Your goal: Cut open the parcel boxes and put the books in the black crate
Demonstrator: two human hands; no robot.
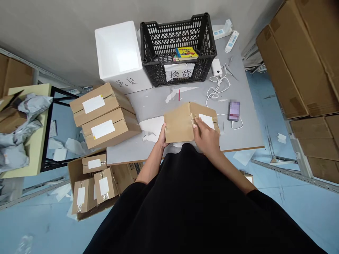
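Observation:
A brown cardboard box (178, 123) with a white label is at the table's front edge, close to my body. My left hand (162, 135) grips its left side, the thumb on the near face. My right hand (205, 133) lies on the labelled face, its fingers bent near the taped seam beside the label; nothing else shows in it. Left of the box, two labelled cardboard boxes (124, 123) are stacked on the grey table (148, 100).
A white foam box (119, 49) and a black crate (180, 31) with books stand at the back. A phone (234, 110) with cables lies at the right. Below left, a large carton (75, 169) holds several small boxes. Cartons (304, 63) are stacked far right.

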